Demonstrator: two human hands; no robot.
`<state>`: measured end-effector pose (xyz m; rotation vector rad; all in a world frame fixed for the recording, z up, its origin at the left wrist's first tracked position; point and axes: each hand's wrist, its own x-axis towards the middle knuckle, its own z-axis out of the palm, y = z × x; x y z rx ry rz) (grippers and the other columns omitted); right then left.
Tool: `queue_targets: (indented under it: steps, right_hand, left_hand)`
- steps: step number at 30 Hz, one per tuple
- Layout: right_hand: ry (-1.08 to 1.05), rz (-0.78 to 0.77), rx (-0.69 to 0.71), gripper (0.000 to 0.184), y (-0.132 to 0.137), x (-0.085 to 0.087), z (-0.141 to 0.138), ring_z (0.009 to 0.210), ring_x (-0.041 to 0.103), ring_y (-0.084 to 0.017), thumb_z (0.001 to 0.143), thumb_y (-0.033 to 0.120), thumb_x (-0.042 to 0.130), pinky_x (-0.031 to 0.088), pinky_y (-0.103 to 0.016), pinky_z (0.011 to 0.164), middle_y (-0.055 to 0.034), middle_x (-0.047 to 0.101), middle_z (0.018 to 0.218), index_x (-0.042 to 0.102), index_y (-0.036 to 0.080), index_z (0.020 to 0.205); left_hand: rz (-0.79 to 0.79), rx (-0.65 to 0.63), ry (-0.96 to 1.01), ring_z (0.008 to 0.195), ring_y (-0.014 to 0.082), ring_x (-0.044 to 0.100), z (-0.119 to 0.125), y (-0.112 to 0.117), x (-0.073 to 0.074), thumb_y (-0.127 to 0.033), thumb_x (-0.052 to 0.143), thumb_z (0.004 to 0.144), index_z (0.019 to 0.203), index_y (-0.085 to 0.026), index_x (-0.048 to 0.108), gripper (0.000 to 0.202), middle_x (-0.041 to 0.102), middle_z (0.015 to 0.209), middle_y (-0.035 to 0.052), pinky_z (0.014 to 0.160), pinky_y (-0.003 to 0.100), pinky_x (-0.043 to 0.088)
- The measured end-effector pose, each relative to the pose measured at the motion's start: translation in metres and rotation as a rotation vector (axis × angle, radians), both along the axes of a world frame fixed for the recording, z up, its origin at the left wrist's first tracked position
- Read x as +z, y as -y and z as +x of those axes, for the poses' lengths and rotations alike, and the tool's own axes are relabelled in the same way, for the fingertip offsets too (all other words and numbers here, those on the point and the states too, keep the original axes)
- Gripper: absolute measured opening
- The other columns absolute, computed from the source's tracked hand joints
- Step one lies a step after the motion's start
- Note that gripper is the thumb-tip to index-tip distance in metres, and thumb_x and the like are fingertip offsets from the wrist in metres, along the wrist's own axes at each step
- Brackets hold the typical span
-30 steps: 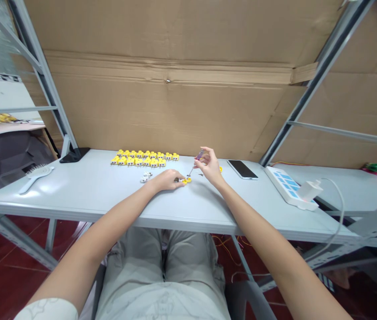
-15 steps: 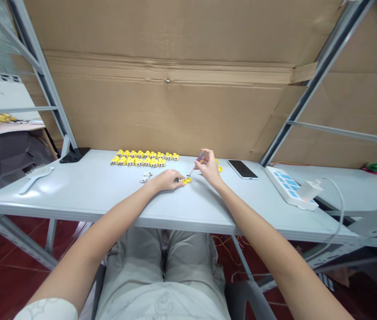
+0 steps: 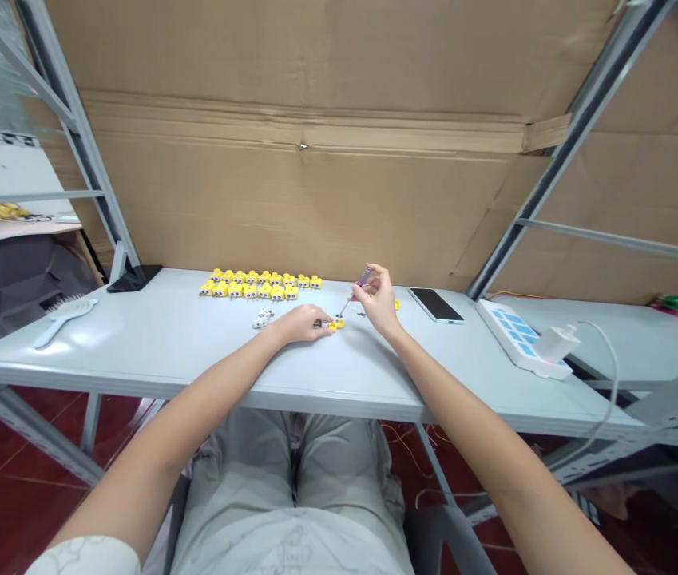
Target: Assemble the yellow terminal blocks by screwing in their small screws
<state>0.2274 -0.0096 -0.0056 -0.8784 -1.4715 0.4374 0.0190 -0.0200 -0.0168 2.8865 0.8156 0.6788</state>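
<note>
My left hand [image 3: 306, 323] rests on the tabletop, its fingers closed on a small yellow piece [image 3: 336, 324] that pokes out past the fingertips. My right hand [image 3: 378, 300] grips a screwdriver [image 3: 363, 279] by its purple handle, with the thin shaft slanting down to the left. The tip meets or nearly meets the yellow piece; exact contact is too small to tell. Small white parts [image 3: 263, 319] lie left of my left hand. A further yellow part [image 3: 397, 304] shows just behind my right hand, partly covered by it. Tiny dark bits [image 3: 362, 314] lie between the hands.
Two rows of small yellow pieces [image 3: 248, 291] stand toward the back of the table [image 3: 195, 351]. A hairbrush [image 3: 66, 319] lies at the left. To the right are a phone [image 3: 436, 305] and a power strip [image 3: 518, 335] with a plugged-in charger. Cardboard [image 3: 315, 208] walls the back.
My right hand has shifted slightly, its fingers turning around the screwdriver handle. My left hand and the yellow piece have stayed in place.
</note>
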Motion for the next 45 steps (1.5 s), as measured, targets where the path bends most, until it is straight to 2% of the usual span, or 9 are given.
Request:
queue_targets:
  steps: [11, 22, 26, 29, 33, 39, 45]
  right_hand:
    - [0.025, -0.028, 0.026, 0.051, 0.006, 0.003, -0.003, 0.066, 0.064, -0.015, 0.074, 0.034, 0.063, 0.063, -0.038, 0.062, 0.0027, 0.053, 0.085, 0.041, 0.027, 0.120]
    - [0.076, -0.015, 0.090, 0.053, 0.016, 0.011, -0.006, 0.070, 0.061, -0.015, 0.075, 0.037, 0.062, 0.062, -0.037, 0.065, 0.0025, 0.052, 0.083, 0.043, 0.027, 0.123]
    - [0.074, -0.026, 0.123, 0.050, 0.019, 0.011, -0.008, 0.073, 0.063, -0.015, 0.077, 0.039, 0.063, 0.061, -0.039, 0.072, 0.0005, 0.056, 0.090, 0.043, 0.029, 0.122]
    - [0.044, -0.058, 0.179, 0.049, 0.021, 0.011, -0.010, 0.074, 0.066, -0.014, 0.081, 0.046, 0.060, 0.061, -0.040, 0.075, -0.0017, 0.060, 0.098, 0.040, 0.031, 0.122]
    - [0.036, -0.102, 0.255, 0.052, 0.021, 0.010, -0.013, 0.067, 0.065, -0.012, 0.084, 0.052, 0.055, 0.061, -0.037, 0.068, -0.0009, 0.060, 0.097, 0.035, 0.032, 0.127]
    - [0.045, -0.092, 0.265, 0.054, 0.023, 0.012, -0.014, 0.058, 0.063, -0.012, 0.081, 0.049, 0.061, 0.059, -0.035, 0.061, 0.0041, 0.055, 0.082, 0.039, 0.031, 0.127]
    - [0.006, -0.106, 0.289, 0.048, 0.026, 0.016, -0.014, 0.064, 0.064, -0.012, 0.085, 0.057, 0.053, 0.060, -0.032, 0.060, 0.0002, 0.062, 0.091, 0.041, 0.030, 0.123]
  left_hand:
    - [0.010, -0.003, 0.009, 0.090, 0.0222, 0.069, 0.001, 0.001, 0.001, -0.032, 0.063, 0.088, 0.110, -0.014, 0.073, 0.030, 0.074, 0.103, 0.0131, 0.083, 0.029, 0.050]
    - [0.009, 0.004, -0.003, 0.091, 0.0226, 0.070, 0.001, 0.001, 0.001, -0.031, 0.063, 0.087, 0.110, -0.013, 0.072, 0.030, 0.074, 0.102, 0.0135, 0.084, 0.029, 0.050]
    - [0.017, 0.000, 0.013, 0.090, 0.0223, 0.070, 0.001, 0.003, 0.001, -0.032, 0.063, 0.088, 0.110, -0.013, 0.072, 0.030, 0.074, 0.102, 0.0135, 0.083, 0.029, 0.050]
    - [0.020, -0.026, 0.016, 0.089, 0.0219, 0.069, 0.003, 0.004, 0.000, -0.033, 0.062, 0.089, 0.110, -0.015, 0.073, 0.030, 0.074, 0.101, 0.0128, 0.083, 0.029, 0.050]
    - [0.021, -0.045, 0.003, 0.087, 0.0211, 0.069, 0.005, 0.005, -0.001, -0.031, 0.062, 0.089, 0.110, -0.016, 0.073, 0.028, 0.075, 0.099, 0.0117, 0.083, 0.029, 0.049]
    - [0.001, -0.054, 0.014, 0.089, 0.0218, 0.069, 0.007, 0.005, -0.001, -0.030, 0.063, 0.088, 0.109, -0.014, 0.073, 0.028, 0.074, 0.100, 0.0134, 0.085, 0.029, 0.048]
    - [-0.012, -0.047, 0.025, 0.089, 0.0217, 0.069, 0.007, 0.005, -0.001, -0.030, 0.064, 0.087, 0.110, -0.015, 0.073, 0.029, 0.074, 0.101, 0.0126, 0.085, 0.029, 0.049]
